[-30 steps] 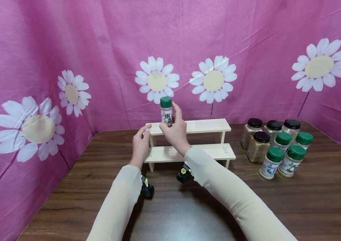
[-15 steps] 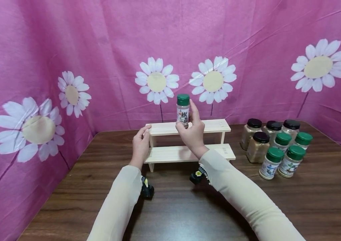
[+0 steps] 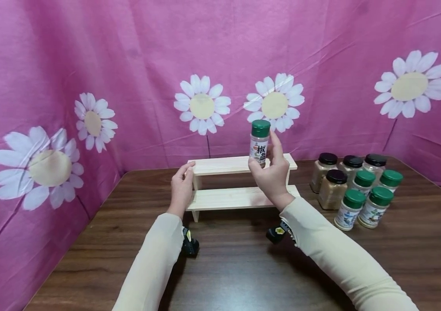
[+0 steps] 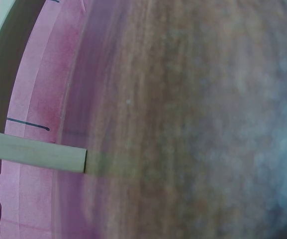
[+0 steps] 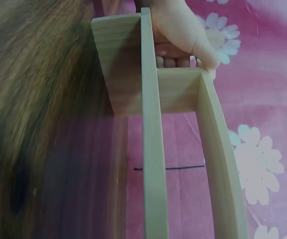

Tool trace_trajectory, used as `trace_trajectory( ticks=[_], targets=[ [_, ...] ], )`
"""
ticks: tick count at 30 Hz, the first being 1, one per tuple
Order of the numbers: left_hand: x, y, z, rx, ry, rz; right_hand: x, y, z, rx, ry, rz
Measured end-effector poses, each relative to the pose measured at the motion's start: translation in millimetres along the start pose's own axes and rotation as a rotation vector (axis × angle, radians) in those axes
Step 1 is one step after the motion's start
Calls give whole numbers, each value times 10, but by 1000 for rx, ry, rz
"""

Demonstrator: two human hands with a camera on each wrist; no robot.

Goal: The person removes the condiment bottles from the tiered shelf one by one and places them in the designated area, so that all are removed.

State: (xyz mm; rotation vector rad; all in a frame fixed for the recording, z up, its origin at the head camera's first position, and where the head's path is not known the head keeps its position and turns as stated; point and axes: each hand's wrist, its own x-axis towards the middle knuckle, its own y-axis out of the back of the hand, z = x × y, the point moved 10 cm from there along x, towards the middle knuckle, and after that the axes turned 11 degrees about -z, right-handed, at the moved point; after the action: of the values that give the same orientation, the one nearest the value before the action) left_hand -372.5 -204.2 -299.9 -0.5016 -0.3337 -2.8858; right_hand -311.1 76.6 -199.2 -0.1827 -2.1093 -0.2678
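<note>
Right hand pinching small green-capped spice bottle upright, above right end of two-tier pale wooden shelf. Left hand gripping shelf's left end, fingers apparently curled round top board. Green- and black-lidded jars clustered right on dark wooden table.

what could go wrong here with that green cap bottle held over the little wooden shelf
1. The right hand grips the green-capped bottle only near its base, so it may tip or slip onto the top shelf.
2. The shelf looks narrow, so a bottle set off-centre might topple.
3. The left hand holds only the rack's left end; a bump at the right could swing it toward the jars.
</note>
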Motion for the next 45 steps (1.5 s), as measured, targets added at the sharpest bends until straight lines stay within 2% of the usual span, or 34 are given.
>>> trace_trajectory(
  ticks=[7,17,30,38,45],
  targets=[
    [0,31,-26,3,7,20,-23,240,-85,-61,23,13],
    [-6,15,-19,11,1,37,-96,622,-105,-87,-27,-2],
    [-8,11,-36,21,21,17,-179,1240,-54,-143,-66,44],
    [-4,27,-32,11,16,24,-232,1645,41,-146,-156,65],
    [-11,10,-46,4,21,17,-309,2047,104,-265,-238,82]
  ],
)
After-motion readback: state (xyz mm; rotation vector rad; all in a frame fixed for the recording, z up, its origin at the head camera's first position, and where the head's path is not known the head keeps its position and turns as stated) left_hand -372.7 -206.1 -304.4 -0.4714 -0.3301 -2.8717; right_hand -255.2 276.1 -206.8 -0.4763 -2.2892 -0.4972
